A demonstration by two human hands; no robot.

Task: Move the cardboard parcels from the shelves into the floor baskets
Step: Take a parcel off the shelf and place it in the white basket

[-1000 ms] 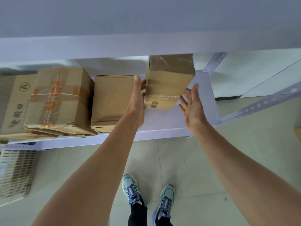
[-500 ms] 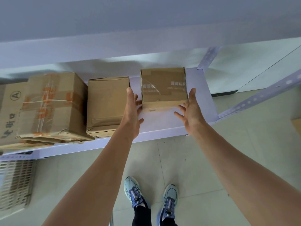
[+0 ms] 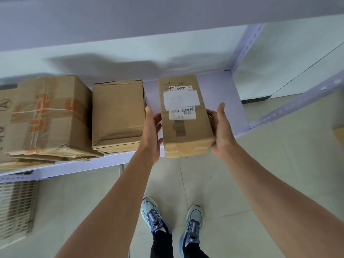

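A small cardboard parcel (image 3: 186, 131) with a white label on top lies at the right end of the lilac shelf (image 3: 219, 86), its near end jutting past the front edge. My right hand (image 3: 221, 131) grips its right side, thumb up along the edge and fingers curled round the side. My left hand (image 3: 151, 131) has its fingertips against the parcel's left side, fingers nearly straight. Two bigger parcels stand to the left: a plain one (image 3: 117, 114) and one with orange tape (image 3: 50, 116). A slatted floor basket (image 3: 16, 207) shows at the lower left, under the shelf.
Another flat box (image 3: 3, 118) is cut off at the left edge. An upper shelf board (image 3: 130, 25) hangs over the parcels. A perforated upright (image 3: 247, 41) closes the shelf's right end. Pale tiled floor (image 3: 232, 183) and my two blue shoes lie below.
The small parcel went from standing tilted on the shelf to lying label-up and nearer the front edge. My right hand has closed round its side; my left stays beside it.
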